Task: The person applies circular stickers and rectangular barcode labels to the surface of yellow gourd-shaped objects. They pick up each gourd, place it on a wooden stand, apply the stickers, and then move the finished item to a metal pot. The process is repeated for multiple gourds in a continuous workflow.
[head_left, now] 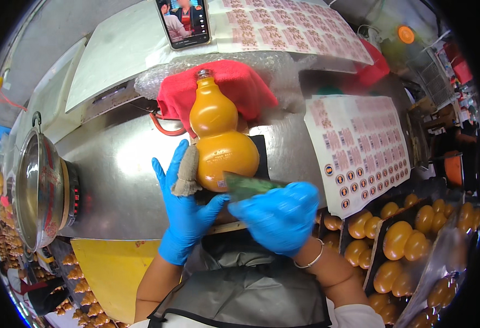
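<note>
one orange gourd-shaped bottle (218,135) lay on the metal worktable (111,186), directly before the wearer, base near and neck away. long axis ran away from the body, leaning a little left; the narrow threaded mouth pointed to the far edge, the larger bulb to the wearer. its neck end lay against one red cloth (251,85); one black mat (262,156) showed beside the larger bulb. two hands at work, both blue-gloved. left hand (182,213): at the bottle's lower left, fingers parted, thumb spread toward the base; one beige fabric piece (187,169) on its inner side, against or just beside the bulb. could not tell which. right hand (283,216): blurred, fingers closed round one dark green strip (249,186), its tip overlapping the base's right side; contact unclear. one bracelet (320,254) on the right wrist. further off: one phone (183,24), upright; two printed areas of labels, one on a far sheet (289,24), one on a right-hand sheet (360,147). one metal pot (48,191) stood at the left. more orange gourds (398,240) filled trays at lower right, too many and too cut off to count.
</note>
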`<move>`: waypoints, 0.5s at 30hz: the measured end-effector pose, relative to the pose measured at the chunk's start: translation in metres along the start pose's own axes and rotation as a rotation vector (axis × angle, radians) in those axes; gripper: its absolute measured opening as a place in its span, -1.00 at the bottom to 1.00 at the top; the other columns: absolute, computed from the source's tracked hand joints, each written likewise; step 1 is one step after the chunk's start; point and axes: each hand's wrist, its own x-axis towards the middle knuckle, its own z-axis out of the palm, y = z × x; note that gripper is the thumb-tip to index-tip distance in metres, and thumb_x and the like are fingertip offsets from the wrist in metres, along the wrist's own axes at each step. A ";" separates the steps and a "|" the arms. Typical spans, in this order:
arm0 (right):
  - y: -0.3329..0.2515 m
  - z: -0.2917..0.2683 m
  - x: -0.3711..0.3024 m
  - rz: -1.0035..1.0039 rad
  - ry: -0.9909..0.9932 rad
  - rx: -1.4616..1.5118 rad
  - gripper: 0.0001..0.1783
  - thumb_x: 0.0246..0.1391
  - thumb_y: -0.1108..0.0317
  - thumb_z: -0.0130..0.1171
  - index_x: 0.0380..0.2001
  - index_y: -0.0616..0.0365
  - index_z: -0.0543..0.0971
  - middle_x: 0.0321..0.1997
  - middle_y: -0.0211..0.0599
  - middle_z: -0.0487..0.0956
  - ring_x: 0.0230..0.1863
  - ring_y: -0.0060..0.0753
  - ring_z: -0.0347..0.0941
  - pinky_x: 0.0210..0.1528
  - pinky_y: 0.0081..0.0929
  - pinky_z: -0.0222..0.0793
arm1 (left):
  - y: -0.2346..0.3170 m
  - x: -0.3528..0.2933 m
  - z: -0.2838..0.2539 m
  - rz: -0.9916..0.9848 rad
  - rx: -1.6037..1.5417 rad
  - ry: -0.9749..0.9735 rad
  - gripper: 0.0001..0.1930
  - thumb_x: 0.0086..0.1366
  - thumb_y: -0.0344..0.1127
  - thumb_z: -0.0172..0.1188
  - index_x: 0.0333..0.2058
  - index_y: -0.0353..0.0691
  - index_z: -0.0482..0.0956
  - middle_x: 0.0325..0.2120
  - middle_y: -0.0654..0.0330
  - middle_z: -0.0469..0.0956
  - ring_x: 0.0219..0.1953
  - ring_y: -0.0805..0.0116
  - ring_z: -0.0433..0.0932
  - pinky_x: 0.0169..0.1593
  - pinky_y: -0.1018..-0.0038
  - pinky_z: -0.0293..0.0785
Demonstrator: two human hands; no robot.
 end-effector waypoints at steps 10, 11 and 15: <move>0.029 -0.002 -0.006 0.316 0.255 0.418 -0.70 -0.34 0.44 0.43 -0.41 0.06 0.61 -0.38 -0.43 0.52 -0.41 -0.44 0.42 -0.32 -0.50 0.33 | 0.017 0.052 -0.024 0.342 0.294 -0.146 -0.31 -0.29 -0.12 0.50 -0.05 0.17 0.52 0.16 0.13 0.17 0.24 -0.08 0.07 0.28 -0.08 -0.25; 0.033 0.000 -0.008 0.450 0.289 0.494 -0.70 -0.33 0.50 0.42 -0.40 0.11 0.61 -0.40 -0.38 0.54 -0.42 -0.43 0.44 -0.35 -0.54 0.35 | 0.020 0.056 -0.026 0.368 0.327 -0.178 -0.33 -0.28 -0.10 0.50 -0.05 0.20 0.52 0.16 0.14 0.18 0.24 -0.06 0.08 0.28 -0.10 -0.25; 0.036 0.002 -0.010 0.980 0.476 0.995 -0.78 -0.10 0.47 0.31 -0.31 0.18 0.56 -0.34 -0.41 0.56 -0.31 -0.61 0.43 -0.20 -0.65 0.37 | 0.028 0.057 -0.030 0.429 0.487 -0.273 -0.42 -0.19 -0.04 0.43 -0.08 0.35 0.52 0.15 0.22 0.21 0.26 0.01 0.05 0.26 -0.17 -0.29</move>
